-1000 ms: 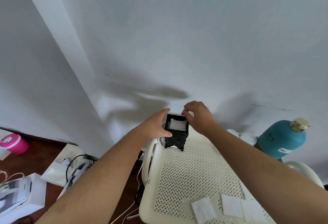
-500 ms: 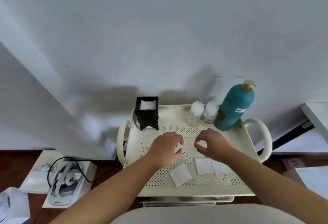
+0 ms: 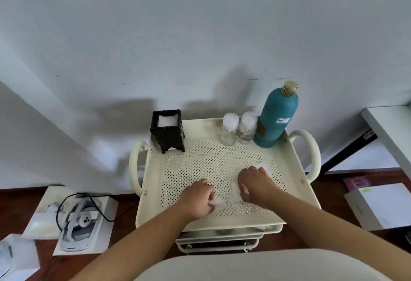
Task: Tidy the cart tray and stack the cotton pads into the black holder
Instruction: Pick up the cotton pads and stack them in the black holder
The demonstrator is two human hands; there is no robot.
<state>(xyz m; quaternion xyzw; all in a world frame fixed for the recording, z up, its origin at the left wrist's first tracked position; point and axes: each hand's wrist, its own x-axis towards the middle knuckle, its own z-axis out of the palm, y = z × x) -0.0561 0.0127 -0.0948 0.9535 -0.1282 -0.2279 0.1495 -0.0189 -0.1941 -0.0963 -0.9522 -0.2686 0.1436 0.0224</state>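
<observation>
Picking up the last loose pads

My left hand [image 3: 198,198] has its grip pinched on one white cotton pad [image 3: 216,203] near the tray's front, at 6 o'clock. My right hand [image 3: 255,184] is pressed down on another pad [image 3: 235,190] just beside it, and I cannot tell if that grip has closed on it yet. One more pad [image 3: 260,165] peeks out past my right fingers, toward 3 o'clock. The black holder [image 3: 168,130] stands in the corner at 11 o'clock with white pads already inside. So I think some are stacked, and about three are left on the cart tray [image 3: 155,169]. The teal bottle [image 3: 277,118] and two little jars [image 3: 238,128] stand neatly at 1 o'clock.
</observation>
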